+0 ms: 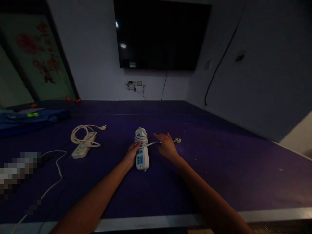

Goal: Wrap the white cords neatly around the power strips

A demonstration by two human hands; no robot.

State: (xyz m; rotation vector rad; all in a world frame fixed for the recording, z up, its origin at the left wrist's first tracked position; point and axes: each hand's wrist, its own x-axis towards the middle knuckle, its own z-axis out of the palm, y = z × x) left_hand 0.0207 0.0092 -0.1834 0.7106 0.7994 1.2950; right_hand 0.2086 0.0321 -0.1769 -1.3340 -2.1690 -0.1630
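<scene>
left hand (pixel 133 155) clasps our power strip (pixel 141 160) sideways; right hand (pixel 167 146), fingers loose, covers the cord (pixel 153 143), grip unclear. we judge it light, rigid; hold the body.

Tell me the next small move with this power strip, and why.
Probably bring the loose cord round the power strip once more with the right hand: loops already wrap its upper half, the left hand steadies it, and a short length with the plug lies free on the table.
</scene>
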